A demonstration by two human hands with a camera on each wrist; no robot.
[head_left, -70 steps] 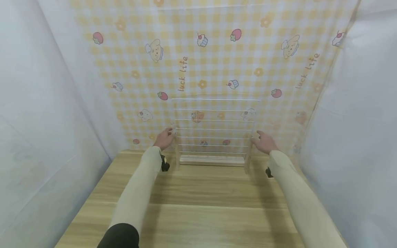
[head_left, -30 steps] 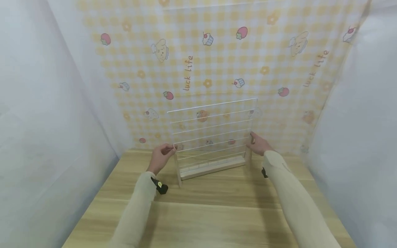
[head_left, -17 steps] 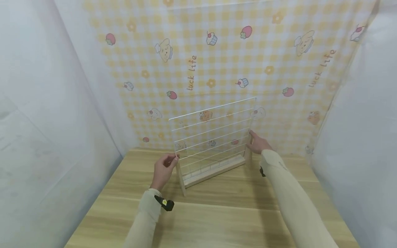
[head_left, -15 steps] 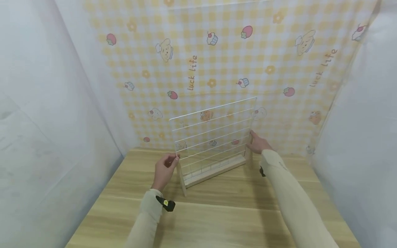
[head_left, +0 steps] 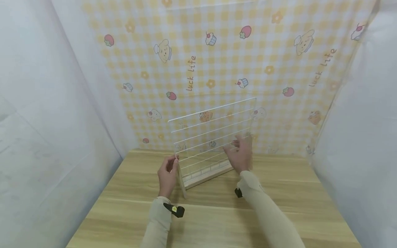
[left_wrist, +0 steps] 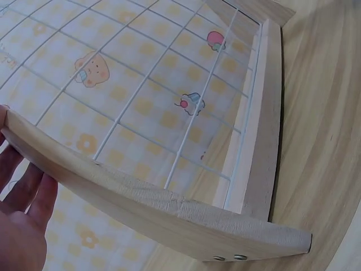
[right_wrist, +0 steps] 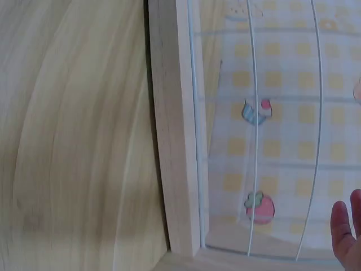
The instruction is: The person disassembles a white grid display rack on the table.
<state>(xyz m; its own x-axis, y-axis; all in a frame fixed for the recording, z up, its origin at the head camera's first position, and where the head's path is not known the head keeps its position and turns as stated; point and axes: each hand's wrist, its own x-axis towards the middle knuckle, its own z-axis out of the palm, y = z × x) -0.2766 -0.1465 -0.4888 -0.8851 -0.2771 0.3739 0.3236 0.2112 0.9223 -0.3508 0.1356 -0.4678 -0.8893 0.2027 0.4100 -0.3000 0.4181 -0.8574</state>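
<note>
A white wire grid rack [head_left: 204, 178] with a wooden base bar and wooden side posts stands at a slant on the table. My left hand [head_left: 167, 175] pinches its left side post; the left wrist view shows the fingers behind this wooden post [left_wrist: 163, 206], which has two screws near its foot. My right hand [head_left: 241, 155], slightly blurred, is in front of the grid's right part with fingers loosely bent and nothing held. It hides part of the right post and base bar. At the right wrist view's lower right edge, its fingers [right_wrist: 342, 228] appear beside the wires.
A wood-grain table [head_left: 211, 220] spreads under the rack. Behind rises a yellow checked backdrop [head_left: 217, 62] with cupcakes and strawberries. White sheets close off the left side [head_left: 46, 137] and right side [head_left: 356, 120].
The rack's left end has swung toward me, drawn by my left hand, turning it from parallel to slanted. Lately my right hand has let go of the right post and moved left.
</note>
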